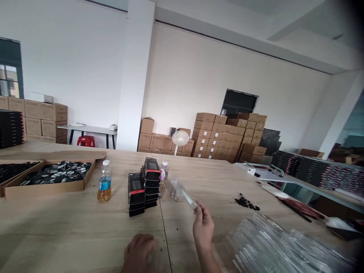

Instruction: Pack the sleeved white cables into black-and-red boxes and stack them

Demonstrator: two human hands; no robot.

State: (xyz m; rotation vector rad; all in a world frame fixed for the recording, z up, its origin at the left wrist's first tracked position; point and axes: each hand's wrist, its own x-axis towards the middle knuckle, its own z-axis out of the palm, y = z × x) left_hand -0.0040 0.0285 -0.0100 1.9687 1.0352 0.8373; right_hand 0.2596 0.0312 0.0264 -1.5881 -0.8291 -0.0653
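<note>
My right hand (203, 223) is closed in a pinch on the near end of a thin pale plastic strip (188, 198). The strip points away and to the left, towards a blurred clear plastic piece (174, 187); whether the two are joined I cannot tell. Low in the view, my left hand (139, 252) is over the table, smeared by motion, and its fingers do not show clearly. Beyond it stand two stacks of small black boxes with red edges, a shorter stack (137, 195) and a taller one (151, 182).
A bottle with amber liquid (104, 184) stands left of the stacks, and another bottle (163, 178) behind them. Clear plastic packages (281, 246) are heaped at the lower right, near small black pieces (247, 202). An open carton (48, 189) holds black-and-white items.
</note>
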